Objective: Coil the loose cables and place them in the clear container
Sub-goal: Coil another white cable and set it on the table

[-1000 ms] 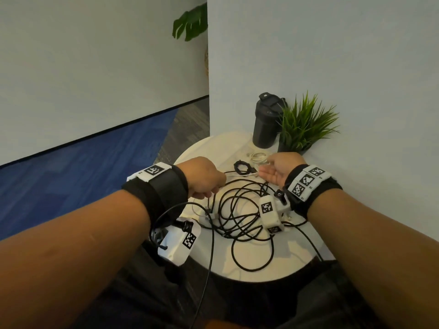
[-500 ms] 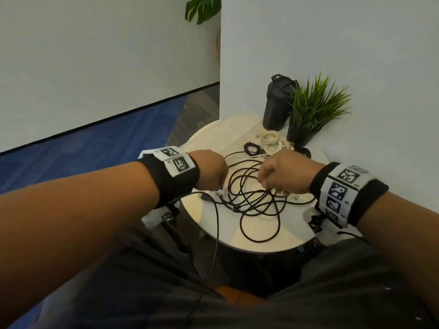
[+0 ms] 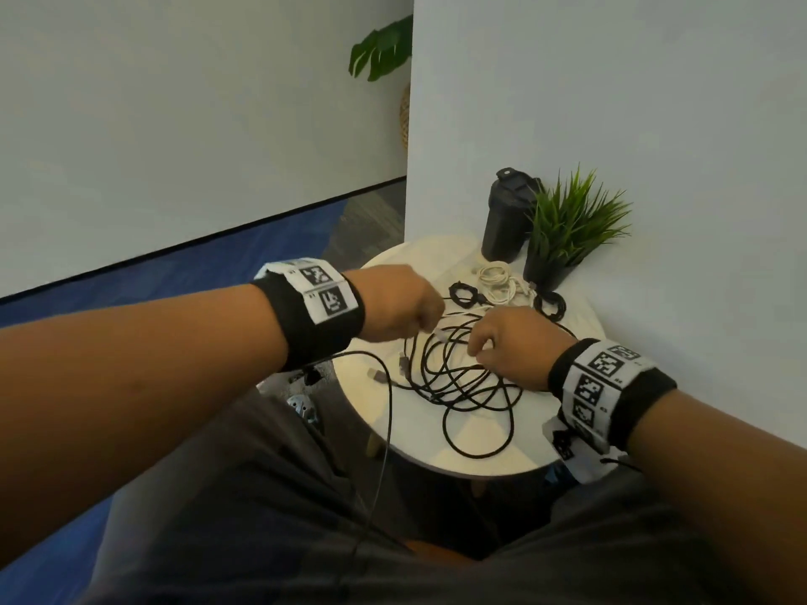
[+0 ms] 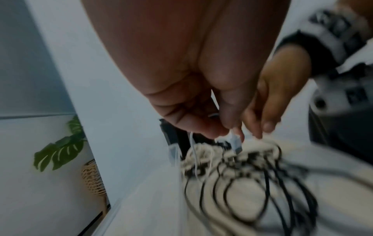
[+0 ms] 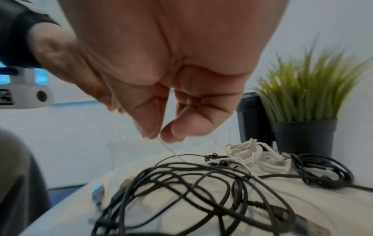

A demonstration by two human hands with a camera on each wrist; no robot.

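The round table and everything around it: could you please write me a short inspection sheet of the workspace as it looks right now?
Surface: round pale table against a white wall.
Job's things: loose black cable tangle spread over the table; white cable bundle behind it; clear container: nothing seen.
Clutter: dark bottle and potted grass plant at the back of the table.
Grippers: left hand pinches a thin white cable's plug end; right hand pinches the thin white cable above the tangle.
Cables: two small black coils near the white bundle.
Surroundings: blue carpet, leafy plant behind the wall corner.
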